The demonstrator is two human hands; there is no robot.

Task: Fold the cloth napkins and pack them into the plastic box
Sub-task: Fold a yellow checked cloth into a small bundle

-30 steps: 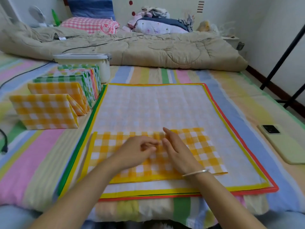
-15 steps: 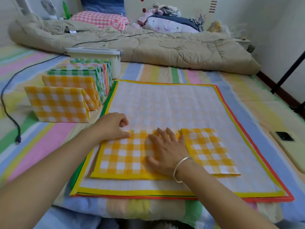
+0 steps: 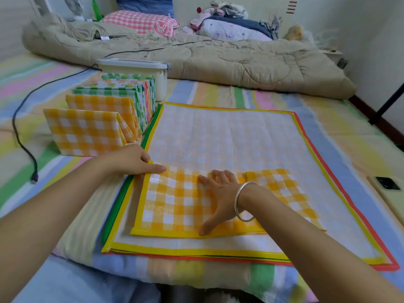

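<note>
A yellow checked napkin [image 3: 175,204], folded into a strip, lies on a flat stack of unfolded napkins [image 3: 218,136] on the bed. My left hand [image 3: 133,160] pinches the strip's top left corner, thumb lying along the top edge. My right hand [image 3: 220,197] presses flat on the strip's middle, fingers spread. To the left, several folded napkins [image 3: 87,132] stand in a row, yellow ones in front and green ones behind. The white plastic box [image 3: 160,82] with its lid on stands behind that row.
A rolled beige duvet [image 3: 218,60] lies across the back with pillows and clothes behind it. A black cable [image 3: 21,136] runs down the left of the striped sheet. A phone [image 3: 388,184] lies at the right edge.
My left hand has moved from the strip's middle to its top left corner. My right hand has gone flat onto the middle. The view shifted left.
</note>
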